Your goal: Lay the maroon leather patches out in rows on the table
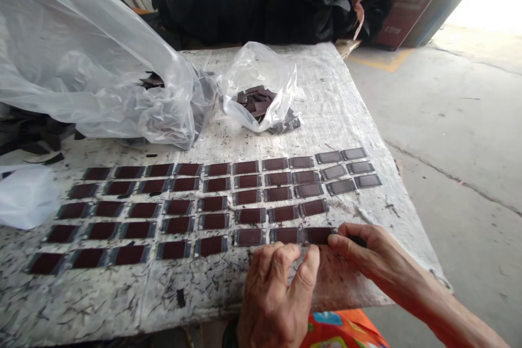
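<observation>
Small dark brown rectangular patches with grey, clear-looking ends lie in rows across the cloth-covered table. My right hand (362, 247) is closed, with thumb and forefinger pinching the right end of a brown patch (319, 235) at the end of the nearest row. Something dark shows under its curled fingers; I cannot make it out. Beside it, my left hand (279, 288) rests palm down just below another patch (285, 236). Its fingers are bent and the thumb stands apart; nothing shows in its grasp, though the fingertips are partly hidden.
A clear plastic bag (261, 65) with loose brown pieces stands at the back of the table (334, 98). A larger plastic bag (101, 54) spreads over the left side. Black bundles (244, 0) are piled behind. An orange printed item (346, 329) sits below the front edge.
</observation>
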`<state>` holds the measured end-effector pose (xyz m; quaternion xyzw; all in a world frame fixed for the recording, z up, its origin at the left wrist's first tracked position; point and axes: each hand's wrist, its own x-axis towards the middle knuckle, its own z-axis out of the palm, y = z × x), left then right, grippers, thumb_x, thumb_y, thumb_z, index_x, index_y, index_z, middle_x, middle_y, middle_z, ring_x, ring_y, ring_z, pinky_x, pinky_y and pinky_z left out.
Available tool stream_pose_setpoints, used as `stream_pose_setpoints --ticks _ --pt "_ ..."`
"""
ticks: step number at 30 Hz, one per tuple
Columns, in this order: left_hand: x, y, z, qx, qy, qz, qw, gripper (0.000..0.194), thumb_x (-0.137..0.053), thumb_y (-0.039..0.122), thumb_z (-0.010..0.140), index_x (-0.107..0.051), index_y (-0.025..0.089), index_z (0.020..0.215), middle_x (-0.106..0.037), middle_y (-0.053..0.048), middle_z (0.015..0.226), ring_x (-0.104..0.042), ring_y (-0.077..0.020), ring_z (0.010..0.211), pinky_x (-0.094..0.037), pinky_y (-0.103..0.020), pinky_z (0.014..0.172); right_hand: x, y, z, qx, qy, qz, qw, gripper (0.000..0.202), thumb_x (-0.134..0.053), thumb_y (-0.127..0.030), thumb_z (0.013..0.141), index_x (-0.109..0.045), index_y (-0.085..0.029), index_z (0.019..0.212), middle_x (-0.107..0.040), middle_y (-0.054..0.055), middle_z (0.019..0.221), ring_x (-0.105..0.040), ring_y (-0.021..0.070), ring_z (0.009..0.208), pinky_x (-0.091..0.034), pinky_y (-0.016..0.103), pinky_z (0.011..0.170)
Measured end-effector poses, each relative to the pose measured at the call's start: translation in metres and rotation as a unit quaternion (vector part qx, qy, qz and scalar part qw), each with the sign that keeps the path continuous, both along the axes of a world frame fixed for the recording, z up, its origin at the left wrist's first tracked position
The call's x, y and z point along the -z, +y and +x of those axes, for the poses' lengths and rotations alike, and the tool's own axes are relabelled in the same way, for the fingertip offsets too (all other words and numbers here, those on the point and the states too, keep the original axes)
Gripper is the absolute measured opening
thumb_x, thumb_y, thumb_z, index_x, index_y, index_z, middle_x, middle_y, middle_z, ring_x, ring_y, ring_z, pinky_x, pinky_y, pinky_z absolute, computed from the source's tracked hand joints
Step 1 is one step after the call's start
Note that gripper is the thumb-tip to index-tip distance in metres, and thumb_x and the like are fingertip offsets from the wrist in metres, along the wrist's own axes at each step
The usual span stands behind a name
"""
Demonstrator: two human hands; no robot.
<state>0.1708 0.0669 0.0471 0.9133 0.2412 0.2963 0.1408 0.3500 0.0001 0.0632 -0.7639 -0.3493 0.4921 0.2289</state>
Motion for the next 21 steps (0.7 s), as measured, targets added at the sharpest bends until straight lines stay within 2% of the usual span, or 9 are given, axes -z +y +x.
stream_pose_setpoints --ticks 4,10,15,18,21 --pt "0.005 0.0 0.008 -0.023 0.037 0.01 0.999 0.03 -0.047 0.01 0.088 -0.064 0.02 0.112 -0.056 -0.008 0.094 -0.05 -0.0207 0.088 -0.047 -0.036 0.076 0.0 0.002 -0.002 0.0 -0.014 -0.007 1.0 0.04 -0.04 -0.052 0.082 -0.047 -0.018 0.062 -0.035 -0.004 0.056 -0.032 0.0118 0.055 -0.024 0.026 0.05" --pt "0.007 -0.002 0.006 -0.016 0.092 0.02 0.995 0.032 -0.042 0.014 0.091 -0.062 0.022 0.114 -0.054 -0.009 0.097 -0.049 -0.0227 0.09 -0.046 -0.039 0.076 0.001 0.004 -0.004 0.009 -0.029 -0.003 1.0 0.04 -0.04 -0.05 0.084 -0.05 -0.017 0.063 -0.039 -0.004 0.057 -0.035 0.0118 0.056 -0.026 0.025 0.051" --pt "0.013 -0.002 0.007 -0.022 0.115 0.029 0.993 0.035 -0.043 0.011 0.089 -0.059 0.022 0.118 -0.054 -0.009 0.1 -0.049 -0.0234 0.092 -0.043 -0.038 0.079 0.003 0.005 -0.011 -0.02 -0.128 -0.024 0.991 0.041 -0.037 -0.047 0.086 -0.044 -0.019 0.057 -0.037 -0.004 0.052 -0.032 0.0115 0.052 -0.022 0.025 0.048" --pt "0.025 -0.007 0.013 -0.079 0.037 0.054 0.995 0.028 -0.041 0.018 0.09 -0.065 0.024 0.103 -0.057 -0.006 0.089 -0.05 -0.0222 0.084 -0.041 -0.038 0.075 0.011 -0.001 -0.014 -0.051 -0.214 -0.018 0.975 0.04 -0.038 -0.042 0.087 -0.046 -0.02 0.054 -0.043 -0.002 0.048 -0.034 0.0123 0.047 -0.021 0.027 0.048" --pt "0.038 -0.008 0.021 -0.145 -0.012 0.042 0.989 0.012 -0.053 0.024 0.086 -0.064 0.022 0.084 -0.057 -0.003 0.076 -0.051 -0.0184 0.071 -0.04 -0.033 0.067 0.009 -0.002 -0.005 -0.062 -0.253 0.052 0.964 0.036 -0.047 -0.041 0.085 -0.052 -0.021 0.055 -0.051 0.0 0.048 -0.039 0.0129 0.043 -0.023 0.027 0.046"
